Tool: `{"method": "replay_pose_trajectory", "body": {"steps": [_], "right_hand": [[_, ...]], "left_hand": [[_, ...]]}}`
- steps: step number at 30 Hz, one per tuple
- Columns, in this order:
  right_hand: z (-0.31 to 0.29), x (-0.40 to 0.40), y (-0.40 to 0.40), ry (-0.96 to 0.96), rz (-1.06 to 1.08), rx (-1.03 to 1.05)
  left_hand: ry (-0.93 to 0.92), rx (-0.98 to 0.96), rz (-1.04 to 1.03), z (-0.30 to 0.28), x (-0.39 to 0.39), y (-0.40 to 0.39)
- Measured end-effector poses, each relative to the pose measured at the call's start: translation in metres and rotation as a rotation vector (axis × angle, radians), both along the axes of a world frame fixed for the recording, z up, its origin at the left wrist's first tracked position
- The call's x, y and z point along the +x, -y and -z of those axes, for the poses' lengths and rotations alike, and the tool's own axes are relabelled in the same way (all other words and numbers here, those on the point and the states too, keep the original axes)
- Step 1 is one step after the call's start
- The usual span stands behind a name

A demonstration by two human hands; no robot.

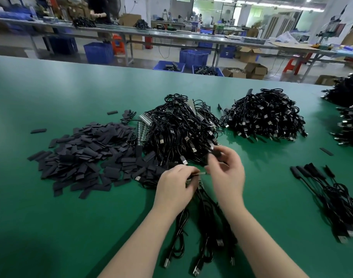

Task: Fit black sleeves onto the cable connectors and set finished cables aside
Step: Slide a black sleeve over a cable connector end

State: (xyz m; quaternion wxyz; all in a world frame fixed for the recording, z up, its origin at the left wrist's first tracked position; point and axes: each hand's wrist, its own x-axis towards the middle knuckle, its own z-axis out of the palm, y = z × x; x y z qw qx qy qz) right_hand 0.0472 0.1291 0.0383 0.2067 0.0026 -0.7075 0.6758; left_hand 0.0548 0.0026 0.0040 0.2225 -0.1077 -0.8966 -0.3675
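Over the green table (51, 217), the left hand (174, 184) pinched a cable connector (201, 173), its metal tip protruding just beyond the fingertips. The right hand (226, 171) pinched a black sleeve (218, 152) between thumb and curled fingers, near that tip; contact could not be determined.

Green table top (51, 217) filling the foreground. Behind it, blue plastic crates (98, 52) on the floor, open cardboard boxes (255, 70) beside them, red stool (291, 65) further right. Long workbench (171, 34) across the back, another person (97, 9) standing at it. Machine (329, 27) top right, blurred.
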Motion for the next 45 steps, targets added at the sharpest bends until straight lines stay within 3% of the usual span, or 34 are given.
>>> {"method": "replay_pose_trajectory", "body": {"steps": [6, 12, 18, 29, 45], "right_hand": [[0.041, -0.008, -0.047, 0.142, 0.051, -0.190], [0.045, -0.012, -0.048, 0.127, -0.043, -0.166], [0.042, -0.013, -0.048, 0.133, -0.131, -0.141], [0.039, -0.004, -0.044, 0.171, -0.195, -0.125], [0.040, -0.006, -0.047, 0.173, -0.359, -0.087]], "left_hand": [[-0.008, 0.055, 0.021, 0.007, -0.001, -0.002], [0.087, 0.121, 0.024, 0.007, -0.006, -0.001], [0.075, 0.016, 0.022, 0.003, -0.005, -0.005], [0.109, -0.002, 0.042, 0.007, -0.001, -0.003], [0.106, 0.138, 0.057, 0.011, -0.006, 0.000]]}}
